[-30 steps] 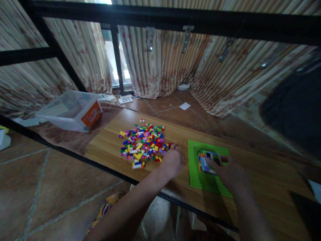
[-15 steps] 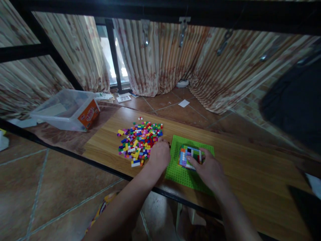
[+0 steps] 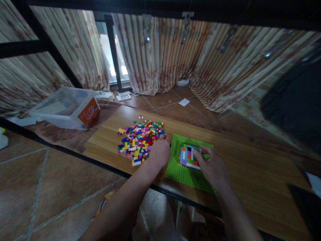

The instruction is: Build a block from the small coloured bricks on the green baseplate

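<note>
A heap of small coloured bricks (image 3: pixel 139 139) lies on a wooden board (image 3: pixel 235 164). To its right is a green baseplate (image 3: pixel 184 172) carrying a flat patch of joined bricks (image 3: pixel 187 156). My left hand (image 3: pixel 160 152) rests knuckles-up at the heap's right edge, fingers curled among the bricks; what it holds is hidden. My right hand (image 3: pixel 212 166) lies on the baseplate, its fingertips touching the right side of the brick patch.
A clear plastic tub (image 3: pixel 65 107) with an orange label stands at the back left. Striped curtains (image 3: pixel 175 57) hang behind the board, with papers (image 3: pixel 123 97) on the tiled floor. Black metal bars (image 3: pixel 160 10) cross overhead. A dark object (image 3: pixel 296 100) sits at the right.
The view has shifted. My left hand moved from the heap's right edge a little further into the bricks. My right hand stays on the brick patch, fingertips shifted slightly.
</note>
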{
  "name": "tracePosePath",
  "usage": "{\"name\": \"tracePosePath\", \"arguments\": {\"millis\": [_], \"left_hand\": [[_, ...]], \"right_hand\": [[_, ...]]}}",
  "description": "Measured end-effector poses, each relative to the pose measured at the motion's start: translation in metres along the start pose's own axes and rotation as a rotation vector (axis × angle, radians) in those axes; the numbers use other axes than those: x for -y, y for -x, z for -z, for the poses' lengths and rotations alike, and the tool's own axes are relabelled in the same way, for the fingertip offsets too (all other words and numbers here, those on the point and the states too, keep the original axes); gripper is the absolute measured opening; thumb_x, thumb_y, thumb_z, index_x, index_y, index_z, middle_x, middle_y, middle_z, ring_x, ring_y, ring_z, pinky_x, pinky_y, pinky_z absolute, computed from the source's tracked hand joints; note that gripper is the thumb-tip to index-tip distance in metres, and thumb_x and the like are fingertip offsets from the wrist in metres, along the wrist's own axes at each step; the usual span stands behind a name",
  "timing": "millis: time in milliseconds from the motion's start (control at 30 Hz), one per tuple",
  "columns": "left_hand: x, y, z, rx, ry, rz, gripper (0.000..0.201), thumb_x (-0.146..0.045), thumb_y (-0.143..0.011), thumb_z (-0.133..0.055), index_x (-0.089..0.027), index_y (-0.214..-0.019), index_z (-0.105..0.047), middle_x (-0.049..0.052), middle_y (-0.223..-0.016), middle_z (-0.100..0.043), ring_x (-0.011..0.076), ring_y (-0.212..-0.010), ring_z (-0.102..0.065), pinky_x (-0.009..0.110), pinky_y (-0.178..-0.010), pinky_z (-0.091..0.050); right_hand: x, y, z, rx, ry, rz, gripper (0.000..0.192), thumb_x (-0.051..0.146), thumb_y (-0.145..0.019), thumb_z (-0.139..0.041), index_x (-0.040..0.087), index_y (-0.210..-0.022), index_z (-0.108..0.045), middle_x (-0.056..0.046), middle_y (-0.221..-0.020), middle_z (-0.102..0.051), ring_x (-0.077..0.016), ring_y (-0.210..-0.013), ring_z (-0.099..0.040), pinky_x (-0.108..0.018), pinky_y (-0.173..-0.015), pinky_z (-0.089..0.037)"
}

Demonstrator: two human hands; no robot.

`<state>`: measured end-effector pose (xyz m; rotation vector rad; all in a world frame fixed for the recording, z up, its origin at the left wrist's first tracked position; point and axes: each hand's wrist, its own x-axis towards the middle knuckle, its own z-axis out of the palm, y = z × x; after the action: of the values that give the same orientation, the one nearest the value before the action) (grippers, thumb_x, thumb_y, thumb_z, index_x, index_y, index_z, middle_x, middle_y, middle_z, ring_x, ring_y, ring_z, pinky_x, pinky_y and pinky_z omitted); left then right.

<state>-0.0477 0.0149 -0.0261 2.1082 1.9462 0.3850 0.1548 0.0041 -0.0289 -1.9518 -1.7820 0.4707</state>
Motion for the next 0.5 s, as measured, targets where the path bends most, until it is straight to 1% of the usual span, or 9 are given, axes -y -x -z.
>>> {"name": "tracePosePath", "arguments": {"millis": [100,233,333,500], "left_hand": [[0.0,-0.004,-0.003,0.022,-0.024,-0.002,0.025,-0.009,-0.088,-0.047,-0.013,-0.104,-0.065,0.011,-0.114,-0.066,0.0191,-0.091,-0.07,0.028,-0.081,-0.056],[-0.002,-0.005,-0.002,0.026,-0.069,0.045,0.028,-0.009,-0.089,-0.044,-0.013,-0.108,-0.064,0.012,-0.109,-0.067,0.0214,-0.088,-0.071,0.029,-0.072,-0.057],[-0.001,-0.006,-0.001,0.007,-0.1,0.039,0.029,-0.009,-0.09,-0.041,-0.013,-0.108,-0.064,0.013,-0.103,-0.068,0.0222,-0.089,-0.071,0.029,-0.072,-0.056],[0.0,-0.006,0.0,0.006,-0.138,0.03,0.029,-0.013,-0.093,-0.039,-0.012,-0.108,-0.064,0.013,-0.103,-0.069,0.0227,-0.087,-0.071,0.029,-0.072,-0.055]], "right_hand": [[0.001,-0.001,0.002,-0.037,-0.026,-0.003,0.059,0.061,-0.085,-0.048,0.014,-0.115,-0.067,-0.013,-0.102,-0.071,-0.021,-0.069,-0.06,-0.039,-0.077,-0.045],[0.0,-0.003,0.007,-0.111,-0.071,-0.006,0.055,0.058,-0.084,-0.05,0.013,-0.108,-0.07,-0.013,-0.1,-0.072,-0.0197,-0.067,-0.059,-0.038,-0.076,-0.046],[-0.002,-0.005,0.01,-0.157,-0.112,-0.01,0.052,0.057,-0.083,-0.052,0.014,-0.105,-0.071,-0.012,-0.099,-0.072,-0.0183,-0.064,-0.058,-0.037,-0.075,-0.046],[-0.002,-0.005,0.012,-0.178,-0.154,-0.013,0.047,0.053,-0.083,-0.054,0.014,-0.101,-0.073,-0.012,-0.096,-0.072,-0.0173,-0.063,-0.058,-0.035,-0.072,-0.046]]}}
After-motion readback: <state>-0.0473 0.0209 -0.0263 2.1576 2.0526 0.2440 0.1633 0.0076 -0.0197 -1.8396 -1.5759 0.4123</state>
